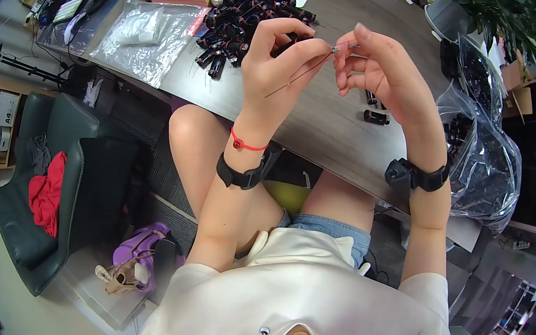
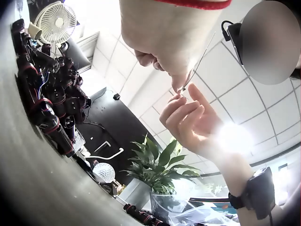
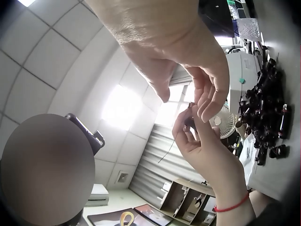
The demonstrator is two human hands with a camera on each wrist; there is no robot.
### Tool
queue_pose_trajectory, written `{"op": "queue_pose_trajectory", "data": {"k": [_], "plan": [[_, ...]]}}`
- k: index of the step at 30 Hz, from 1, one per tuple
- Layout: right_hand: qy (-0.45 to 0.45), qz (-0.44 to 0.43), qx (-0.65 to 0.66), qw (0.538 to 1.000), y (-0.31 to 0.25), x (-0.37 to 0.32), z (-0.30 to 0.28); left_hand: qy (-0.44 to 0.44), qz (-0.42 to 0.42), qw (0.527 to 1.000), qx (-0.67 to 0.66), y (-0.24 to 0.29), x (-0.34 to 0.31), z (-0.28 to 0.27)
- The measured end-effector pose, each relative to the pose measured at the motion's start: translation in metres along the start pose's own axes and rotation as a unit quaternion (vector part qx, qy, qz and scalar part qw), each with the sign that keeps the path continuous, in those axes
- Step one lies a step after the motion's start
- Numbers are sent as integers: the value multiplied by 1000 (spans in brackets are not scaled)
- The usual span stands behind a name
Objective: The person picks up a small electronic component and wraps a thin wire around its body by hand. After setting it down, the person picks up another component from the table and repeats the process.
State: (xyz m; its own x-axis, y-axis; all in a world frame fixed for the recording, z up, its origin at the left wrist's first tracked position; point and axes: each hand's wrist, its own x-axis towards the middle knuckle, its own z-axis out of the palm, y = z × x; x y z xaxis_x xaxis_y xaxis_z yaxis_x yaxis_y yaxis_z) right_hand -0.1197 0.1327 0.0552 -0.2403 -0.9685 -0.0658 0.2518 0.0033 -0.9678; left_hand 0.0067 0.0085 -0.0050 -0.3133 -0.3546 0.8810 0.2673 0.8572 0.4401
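Note:
In the head view, my left hand [image 1: 282, 59] pinches a small metallic part [image 1: 334, 50] between thumb and forefinger. From the pinch a thin dark wire [image 1: 290, 82] slants down to the left. A dark object [image 3: 190, 123] is partly hidden within the left hand's curled fingers. My right hand [image 1: 387, 71] is just beside the part, its fingers loosely bent near the left fingertips and its thumb apart from them, as the right wrist view shows. Whether it touches the part or the fine wires there is hard to tell. Both hands are raised above the table [image 1: 224, 92].
Many black cylinders [image 1: 239, 20] with wires lie heaped behind the left hand. Clear plastic bags [image 1: 140, 38] lie at the left, and another bag [image 1: 489, 168] of dark pieces hangs at the right edge. A single black cylinder [image 1: 376, 118] lies below the right hand.

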Motion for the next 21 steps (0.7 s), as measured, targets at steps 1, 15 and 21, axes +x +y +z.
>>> {"op": "queue_pose_trajectory", "data": {"k": [1, 15, 21], "plan": [[0, 0, 0, 1000, 0, 0, -1, -6, 4, 1000, 3, 1, 1, -1], [32, -139, -136, 980, -12, -11, 3, 34, -308, 822, -477, 11, -3, 5], [51, -214, -224, 949, -5, -13, 13, -132, -331, 832, -425, 23, -2, 4]]}}
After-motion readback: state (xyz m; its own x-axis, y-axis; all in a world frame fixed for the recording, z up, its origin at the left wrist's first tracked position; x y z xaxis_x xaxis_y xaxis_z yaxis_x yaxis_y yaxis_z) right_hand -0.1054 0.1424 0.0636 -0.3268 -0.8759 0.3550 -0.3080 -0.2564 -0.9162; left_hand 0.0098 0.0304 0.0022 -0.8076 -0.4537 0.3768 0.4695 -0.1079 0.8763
